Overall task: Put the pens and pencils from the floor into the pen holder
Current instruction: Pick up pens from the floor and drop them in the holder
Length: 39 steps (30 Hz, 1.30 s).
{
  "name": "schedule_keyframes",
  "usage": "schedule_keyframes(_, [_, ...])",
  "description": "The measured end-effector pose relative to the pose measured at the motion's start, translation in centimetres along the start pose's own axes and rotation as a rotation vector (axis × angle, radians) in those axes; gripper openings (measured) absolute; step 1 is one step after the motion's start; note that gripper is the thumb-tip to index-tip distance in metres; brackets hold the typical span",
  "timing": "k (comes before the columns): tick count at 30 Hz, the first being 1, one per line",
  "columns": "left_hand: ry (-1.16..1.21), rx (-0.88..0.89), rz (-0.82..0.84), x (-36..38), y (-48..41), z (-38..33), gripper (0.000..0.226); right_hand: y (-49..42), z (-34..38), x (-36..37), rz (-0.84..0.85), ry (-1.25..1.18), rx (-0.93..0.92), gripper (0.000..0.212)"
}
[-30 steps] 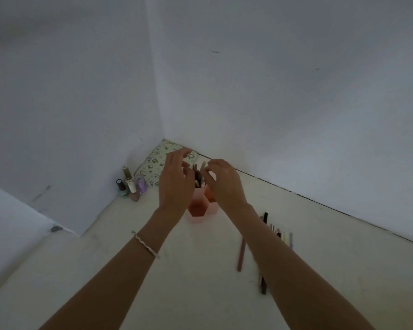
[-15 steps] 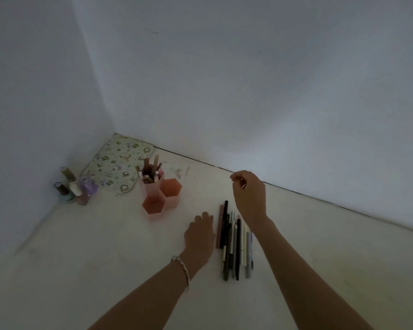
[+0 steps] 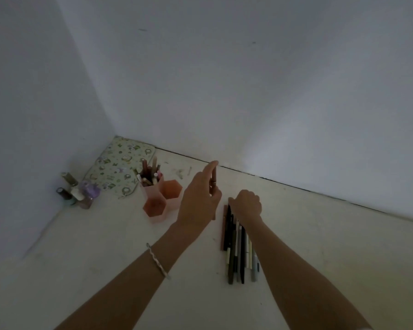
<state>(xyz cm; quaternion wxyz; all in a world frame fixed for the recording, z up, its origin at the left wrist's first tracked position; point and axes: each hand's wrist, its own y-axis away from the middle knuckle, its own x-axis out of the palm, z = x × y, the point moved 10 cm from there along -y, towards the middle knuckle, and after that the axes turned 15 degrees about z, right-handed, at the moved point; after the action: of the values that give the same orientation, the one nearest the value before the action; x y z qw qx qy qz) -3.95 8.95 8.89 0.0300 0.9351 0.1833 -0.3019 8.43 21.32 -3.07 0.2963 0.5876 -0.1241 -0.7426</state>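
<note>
A pink pen holder [image 3: 161, 201] of three hexagonal cups stands on the floor; its rear cup holds several pens. My left hand [image 3: 198, 201] is raised to the holder's right, holding a brown pen [image 3: 214, 179] upright between thumb and fingers. A row of several pens and pencils [image 3: 236, 248] lies on the floor to the right. My right hand [image 3: 246, 206] rests on the far end of that row, its fingers curled onto the pens; I cannot tell whether it grips one.
Several small bottles [image 3: 78, 191] stand by the left wall. A patterned cloth pouch [image 3: 119, 167] lies in the corner behind the holder. Walls close in on the left and at the back.
My left hand lifted from the floor with a brown pen. My right hand dropped onto the far end of the pen row. The view shifted slightly.
</note>
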Motion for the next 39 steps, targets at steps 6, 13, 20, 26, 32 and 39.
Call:
schedule_keyframes(6, [0.042,0.028,-0.051,-1.8,0.4,0.4,0.06,-0.3,0.0,1.2,0.035,-0.185,-0.024,0.022])
schedule_keyframes(13, [0.094,0.074,-0.615,-16.1,1.7,2.1,0.055,2.2,5.9,-9.4,-0.146,-0.583,-0.308,0.028])
schedule_keyframes(20, [-0.069,0.025,-0.525,-16.4,2.1,5.4,0.049,7.2,10.8,-12.2,-0.227,-0.902,-0.57,0.009])
schedule_keyframes(26, [-0.365,-0.034,-0.458,-14.6,3.4,6.6,0.027,9.8,13.5,-11.1,-0.231,-1.005,-0.718,0.019])
schedule_keyframes(32, [-0.25,-0.067,-0.601,-18.4,5.0,6.6,0.041,12.5,17.6,-9.0,-0.329,-0.925,-0.89,0.012])
schedule_keyframes(39, [-0.102,-0.031,-0.59,-19.7,5.4,6.2,0.042,12.9,22.0,-3.7,-0.304,-0.366,-0.95,0.006])
